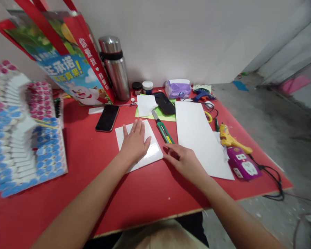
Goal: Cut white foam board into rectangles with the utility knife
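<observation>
My left hand (136, 140) lies flat, fingers spread, on a glossy white card (152, 150) on the red table. A seam runs down the card, with a narrower white part on its left. By the card's lower right corner is my right hand (182, 159), its thumb and index finger apart. The thumb is at that corner, and the index finger is close to the lower end of a green utility knife (163, 131). The knife lies with its blade out, pointing away from me. Whether the index finger touches it I cannot tell.
A large white sheet (197, 138) lies right of the knife. Beyond it are a yellow glue gun (230, 140) and a purple power socket (242, 164) with cables. A phone (107, 118), steel flask (115, 69), shopping bag (75, 65) and blue-and-pink craft piece (23, 138) stand or lie left.
</observation>
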A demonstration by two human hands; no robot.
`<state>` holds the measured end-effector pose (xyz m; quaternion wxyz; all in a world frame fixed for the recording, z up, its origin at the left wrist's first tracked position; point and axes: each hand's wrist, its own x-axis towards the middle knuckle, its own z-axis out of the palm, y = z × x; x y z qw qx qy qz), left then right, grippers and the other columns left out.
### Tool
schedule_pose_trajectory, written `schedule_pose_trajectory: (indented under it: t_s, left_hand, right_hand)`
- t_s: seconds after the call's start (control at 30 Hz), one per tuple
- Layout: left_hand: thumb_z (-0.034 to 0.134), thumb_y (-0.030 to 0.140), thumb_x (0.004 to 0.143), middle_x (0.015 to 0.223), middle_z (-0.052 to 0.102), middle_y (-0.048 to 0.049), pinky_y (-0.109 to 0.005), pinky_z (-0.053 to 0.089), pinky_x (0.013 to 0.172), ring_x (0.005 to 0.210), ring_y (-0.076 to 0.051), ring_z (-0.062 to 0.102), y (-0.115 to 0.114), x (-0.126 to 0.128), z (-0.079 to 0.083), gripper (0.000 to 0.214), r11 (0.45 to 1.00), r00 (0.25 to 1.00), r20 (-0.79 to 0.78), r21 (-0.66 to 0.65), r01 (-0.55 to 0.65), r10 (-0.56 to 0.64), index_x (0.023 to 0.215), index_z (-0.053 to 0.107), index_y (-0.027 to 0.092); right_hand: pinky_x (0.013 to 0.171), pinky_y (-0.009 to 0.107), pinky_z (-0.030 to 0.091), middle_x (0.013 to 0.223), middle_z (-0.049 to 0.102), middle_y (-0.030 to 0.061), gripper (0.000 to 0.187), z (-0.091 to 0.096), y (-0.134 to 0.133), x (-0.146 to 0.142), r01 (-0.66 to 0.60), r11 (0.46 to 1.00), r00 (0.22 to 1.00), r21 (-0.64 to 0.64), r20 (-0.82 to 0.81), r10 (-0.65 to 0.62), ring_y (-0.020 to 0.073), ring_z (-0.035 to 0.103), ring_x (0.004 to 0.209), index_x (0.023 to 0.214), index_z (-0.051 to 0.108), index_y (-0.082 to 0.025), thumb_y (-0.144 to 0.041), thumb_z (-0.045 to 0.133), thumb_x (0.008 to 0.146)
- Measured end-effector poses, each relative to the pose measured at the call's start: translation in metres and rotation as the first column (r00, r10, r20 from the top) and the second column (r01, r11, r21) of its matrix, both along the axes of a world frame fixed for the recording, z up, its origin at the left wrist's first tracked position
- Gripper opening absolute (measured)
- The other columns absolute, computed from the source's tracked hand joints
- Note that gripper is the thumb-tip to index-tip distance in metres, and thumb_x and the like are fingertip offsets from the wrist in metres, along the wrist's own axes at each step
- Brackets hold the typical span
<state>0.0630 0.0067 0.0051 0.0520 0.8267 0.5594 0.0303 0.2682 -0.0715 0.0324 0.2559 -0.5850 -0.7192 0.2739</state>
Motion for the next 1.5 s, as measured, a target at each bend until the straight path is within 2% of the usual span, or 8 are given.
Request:
schedule_pose_trajectory:
  t_s: [0.1, 0.27, 0.43, 0.63, 0.9, 1.13, 1.5]
  left_hand:
    - [0.023, 0.048, 0.101, 0.168, 0.018, -0.0114, -0.073, 0.012, 0.118, 0.155, -0.042, 0.007, -0.001, -0.002, 0.0, 0.07, 1.0, 0.999, 0.012, -0.004, -0.029, 0.029, 0.159, 0.026, 0.009]
    - [0.025, 0.051, 0.101, 0.168, 0.022, -0.0089, -0.071, 0.012, 0.119, 0.154, -0.044, 0.008, -0.002, -0.003, 0.001, 0.069, 0.999, 0.999, -0.001, 0.029, -0.033, 0.033, 0.159, 0.028, 0.013]
    - [0.026, 0.047, 0.1, 0.167, 0.024, -0.0111, -0.07, 0.012, 0.12, 0.154, -0.04, 0.014, -0.001, -0.001, 0.002, 0.069, 0.999, 1.0, 0.003, 0.03, -0.021, 0.021, 0.157, 0.029, 0.009]
    - [0.028, 0.051, 0.1, 0.167, 0.024, -0.0057, -0.069, 0.017, 0.119, 0.152, -0.047, 0.011, -0.001, -0.004, 0.003, 0.071, 0.999, 0.999, 0.03, 0.015, -0.039, 0.039, 0.157, 0.032, 0.01]
    - [0.03, 0.051, 0.1, 0.165, 0.031, -0.0066, -0.067, 0.021, 0.118, 0.146, -0.045, 0.029, -0.003, -0.004, 0.005, 0.067, 0.997, 0.999, 0.024, 0.063, -0.047, 0.046, 0.156, 0.036, 0.015]
    - [0.03, 0.05, 0.099, 0.165, 0.031, -0.0066, -0.067, 0.021, 0.117, 0.144, -0.045, 0.03, -0.003, -0.004, 0.004, 0.068, 0.997, 0.999, 0.022, 0.063, -0.045, 0.044, 0.156, 0.035, 0.013]
    - [0.026, 0.05, 0.099, 0.166, 0.027, -0.0107, -0.068, 0.017, 0.118, 0.147, -0.048, 0.025, -0.001, -0.003, 0.002, 0.07, 0.999, 0.999, 0.022, 0.031, -0.033, 0.033, 0.156, 0.032, 0.012]
  right_hand:
    - [0.075, 0.03, 0.051, 0.093, 0.07, 0.0072, 0.039, -0.003, 0.0, -0.005, -0.068, 0.998, 0.997, 0.014, 0.028, 0.067, 0.0206, 0.066, 0.082, 0.122, 0.066, -0.014, -0.031, 0.073, 0.088]
    - [0.073, 0.032, 0.051, 0.097, 0.067, 0.0099, 0.055, -0.006, 0.0, -0.011, -0.128, 0.991, 0.983, 0.026, 0.136, 0.123, 0.0222, 0.064, 0.082, 0.13, 0.06, -0.012, -0.037, 0.078, 0.085]
    - [0.074, 0.033, 0.053, 0.098, 0.067, 0.0107, 0.047, -0.009, 0.001, -0.009, -0.161, 0.986, 0.973, 0.035, 0.172, 0.153, 0.0228, 0.065, 0.083, 0.128, 0.063, -0.012, -0.034, 0.074, 0.088]
    - [0.076, 0.034, 0.055, 0.099, 0.068, 0.0113, 0.042, -0.014, 0.002, -0.006, -0.166, 0.983, 0.973, 0.083, 0.179, 0.149, 0.0221, 0.067, 0.083, 0.127, 0.065, -0.011, -0.032, 0.072, 0.09]
    - [0.075, 0.035, 0.057, 0.104, 0.07, 0.012, 0.047, -0.017, 0.002, -0.008, -0.178, 0.978, 0.962, 0.108, 0.229, 0.15, 0.0244, 0.069, 0.086, 0.133, 0.062, -0.013, -0.035, 0.07, 0.092]
    - [0.079, 0.037, 0.058, 0.107, 0.07, 0.0135, 0.045, -0.021, 0.001, -0.007, -0.195, 0.972, 0.956, 0.133, 0.247, 0.158, 0.0265, 0.07, 0.093, 0.132, 0.064, -0.013, -0.037, 0.065, 0.095]
    - [0.079, 0.037, 0.058, 0.105, 0.071, 0.0129, 0.046, -0.018, 0.003, -0.006, -0.205, 0.974, 0.952, 0.094, 0.25, 0.176, 0.0262, 0.07, 0.091, 0.135, 0.063, -0.016, -0.042, 0.059, 0.097]
